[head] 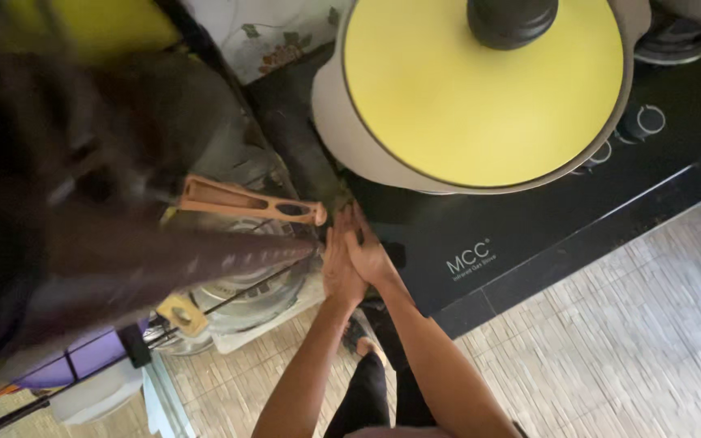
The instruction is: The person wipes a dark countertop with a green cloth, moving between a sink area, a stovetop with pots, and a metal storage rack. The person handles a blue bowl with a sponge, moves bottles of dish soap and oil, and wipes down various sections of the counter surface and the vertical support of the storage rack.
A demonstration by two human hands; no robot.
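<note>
At frame centre, the left hand (339, 268) and right hand (369, 253) press together against the black stove's (529, 235) left edge, beside the orange handle (247, 201); grip contents cannot be determined.

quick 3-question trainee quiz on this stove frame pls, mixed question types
1. True or false: the yellow lid sits on the pot.
2. Where are the left hand and right hand relative to each other? A) far apart B) pressed side by side C) one out of view
3. Fill in: the black knob sits on top of the ____.

Key: 1 true. 2 B; they meet at the front left corner of the black cooktop, below the orange handle. 3 lid.
</note>
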